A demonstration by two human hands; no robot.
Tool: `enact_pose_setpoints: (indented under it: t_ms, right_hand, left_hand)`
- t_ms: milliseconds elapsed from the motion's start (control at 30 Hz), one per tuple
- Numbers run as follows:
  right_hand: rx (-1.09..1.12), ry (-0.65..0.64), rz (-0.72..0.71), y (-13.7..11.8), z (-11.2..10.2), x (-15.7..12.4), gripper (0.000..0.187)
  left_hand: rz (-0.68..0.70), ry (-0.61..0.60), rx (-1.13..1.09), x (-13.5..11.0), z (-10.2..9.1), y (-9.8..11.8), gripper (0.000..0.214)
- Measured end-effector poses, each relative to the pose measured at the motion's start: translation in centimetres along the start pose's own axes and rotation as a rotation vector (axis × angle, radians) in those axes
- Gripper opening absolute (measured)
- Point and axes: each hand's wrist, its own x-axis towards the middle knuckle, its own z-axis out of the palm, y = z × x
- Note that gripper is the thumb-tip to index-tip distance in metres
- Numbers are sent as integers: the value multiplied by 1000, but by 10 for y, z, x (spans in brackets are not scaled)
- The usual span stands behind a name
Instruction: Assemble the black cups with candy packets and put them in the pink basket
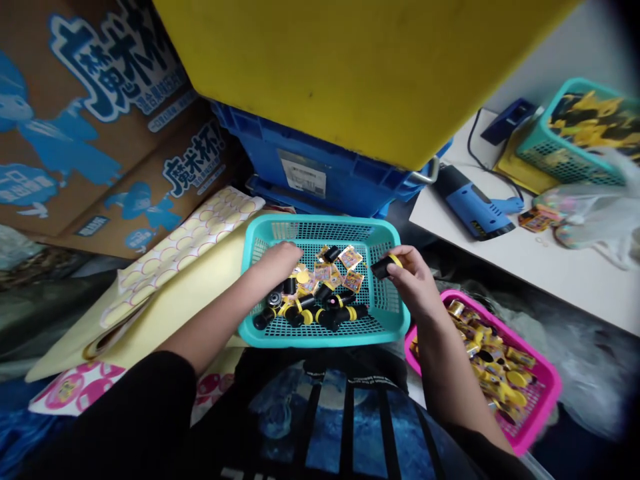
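My right hand [411, 270] pinches a short black cylinder with a yellow ring [383, 267] over the right side of a turquoise basket [320, 341]. On the basket's left, my left hand [283, 260] reaches in with its fingers curled. Whatever those fingers hold is hidden behind the hand. Below them lie black cylinders with yellow rings [345, 314], some lying end to end in a row. Small printed wrappers or labels [353, 281] are scattered among the loose black pieces [331, 253].
A pink basket [547, 387] of wrapped yellow pieces stands at the right. On the white table [575, 267] are a blue heat gun [475, 203] and another turquoise basket [550, 152]. Blue crates [330, 160], a yellow bin [350, 73] and cartons [100, 167] stand beyond; label sheets [185, 247] lie left.
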Motion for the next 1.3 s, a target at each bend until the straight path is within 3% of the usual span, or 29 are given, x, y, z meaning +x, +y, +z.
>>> enact_pose_setpoints:
  t_ms: [200, 300, 400, 500, 567, 600, 700, 800, 900, 1033, 1100, 1200, 1233, 1300]
  right_hand:
    - [47, 38, 22, 17, -11, -6, 23]
    - [37, 36, 23, 19, -14, -7, 27]
    - [106, 8, 39, 18, -10, -7, 24]
    - [119, -25, 70, 13, 5, -7, 18]
    - [54, -79, 110, 7, 21, -7, 33]
    - [18, -127, 135, 4, 29, -7, 41]
    - [-33, -293, 187, -8, 55, -8, 53]
    - [-6, -356, 209, -20, 75, -10, 39]
    - [28, -298, 249, -26, 87, -11, 30]
    - [-92, -256, 190, -29, 92, -8, 28]
    - [-190, -271, 112, -30, 92, -5, 26]
    - [-281, -294, 52, -29, 90, 0, 28]
    - [-289, -303, 57, -29, 89, 2, 29]
    - [-277, -308, 81, -26, 85, 6, 32]
  left_hand:
    - [-38, -20, 1, 23, 16, -7, 12]
    - [-72, 17, -47, 28, 14, -13, 12]
    - [-101, 82, -115, 19, 1, -12, 5]
    - [-78, 179, -240, -7, -14, 1, 9]
    - [40, 400, -465, -31, -20, 15, 7]
    - [141, 532, -474, -42, -22, 22, 8]
    - [465, 841, -268, -68, -21, 40, 14]
    - [493, 988, -129, -79, -14, 50, 14]
    - [444, 953, -225, -82, -6, 54, 15]
    - [299, 855, -683, -86, -9, 56, 17]
    - [166, 706, -929, -86, -14, 55, 15]
    - [-41, 424, -1158, -81, -19, 50, 38]
    - [-102, 385, -1187, -79, -19, 47, 39]
    - [-211, 417, -1176, -75, -16, 43, 37]
